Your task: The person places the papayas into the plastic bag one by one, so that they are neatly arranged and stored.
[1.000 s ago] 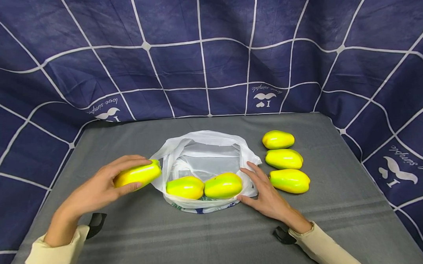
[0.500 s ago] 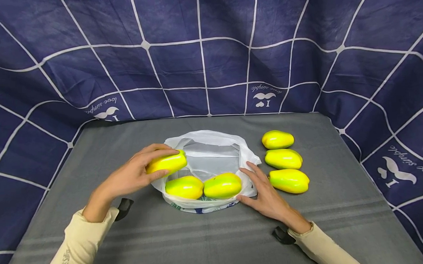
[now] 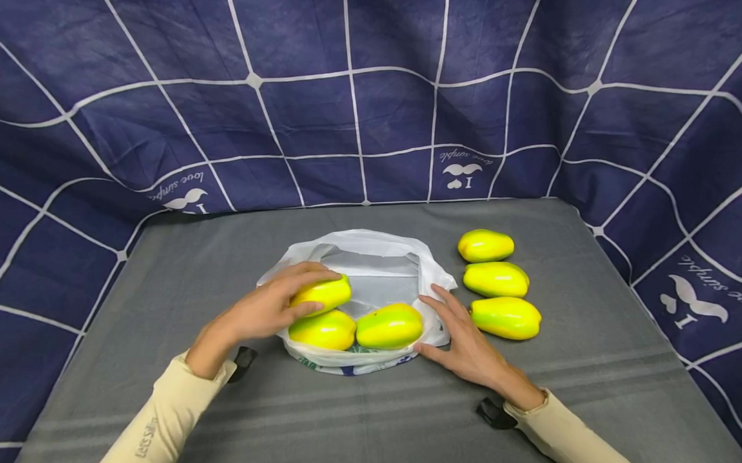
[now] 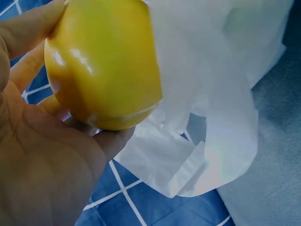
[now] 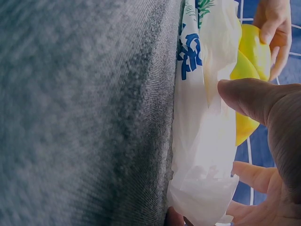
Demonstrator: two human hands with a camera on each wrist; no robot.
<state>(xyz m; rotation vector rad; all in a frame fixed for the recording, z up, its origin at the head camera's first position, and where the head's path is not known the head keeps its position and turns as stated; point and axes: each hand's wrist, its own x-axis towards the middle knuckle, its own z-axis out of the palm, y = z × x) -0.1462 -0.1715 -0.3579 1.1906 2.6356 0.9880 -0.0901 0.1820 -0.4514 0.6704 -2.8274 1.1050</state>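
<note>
My left hand [image 3: 268,306] grips a yellow-green papaya [image 3: 327,293] from its left end, fingers over the top and thumb on the near side. That papaya is over the left part of a white plastic bag's [image 3: 371,240] mouth, close above another papaya [image 3: 322,332]. In the left wrist view the held papaya [image 4: 103,66] lies against the fingers, with white bag film beside it. A further papaya [image 3: 390,327] rests in the bag's near side. My right hand [image 3: 465,341] touches the bag's right rim, fingers spread; its thumb [image 5: 244,96] lies at the bag's edge.
Right of the bag, three papayas [image 3: 496,280] lie in a column on the grey cloth-covered table [image 3: 367,432], close to my right hand. A dark blue curtain [image 3: 310,117] with white grid lines stands behind and along both sides.
My left hand has carried its papaya rightward, from outside the bag's left edge to over its mouth. The right hand has stayed at the bag's rim.
</note>
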